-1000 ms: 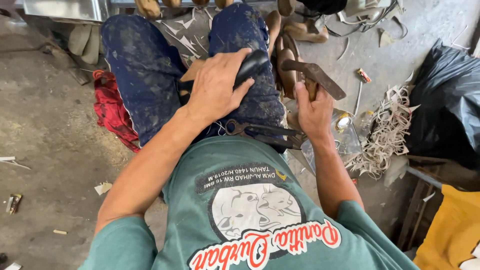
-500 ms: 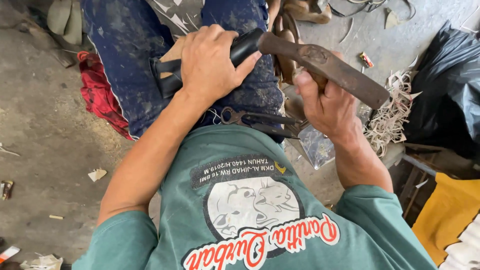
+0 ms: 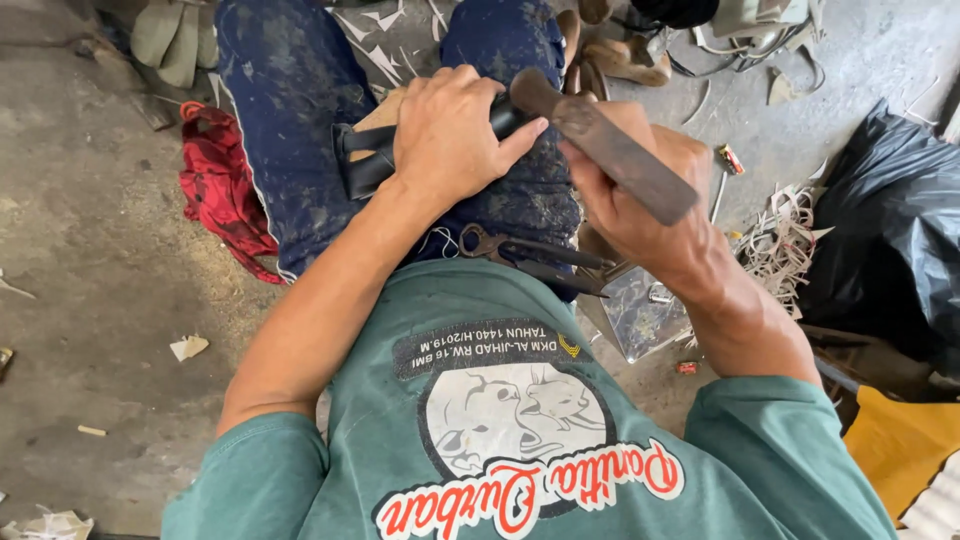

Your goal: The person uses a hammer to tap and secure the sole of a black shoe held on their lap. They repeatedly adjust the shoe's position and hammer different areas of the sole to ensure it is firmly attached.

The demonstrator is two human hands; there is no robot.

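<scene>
My left hand (image 3: 455, 135) presses a black shoe piece (image 3: 365, 160) down on my right thigh, fingers wrapped over it. My right hand (image 3: 640, 195) grips the worn wooden handle of a hammer (image 3: 615, 150), whose end points toward the black piece; the hammer's head is hidden behind my hand. Rusty pliers (image 3: 535, 255) lie across my lap just below both hands. I wear dirty blue trousers (image 3: 290, 120) and a green shirt.
A red cloth (image 3: 220, 190) lies on the concrete floor at my left leg. A black plastic bag (image 3: 890, 240) and pale strip offcuts (image 3: 780, 240) sit at right. A shiny metal block (image 3: 645, 310) stands under my right forearm. Shoe parts lie at the top.
My right hand has swung the hammer from out at the right in toward the black piece, its handle end now right beside my left fingers. My left hand stayed on the piece.
</scene>
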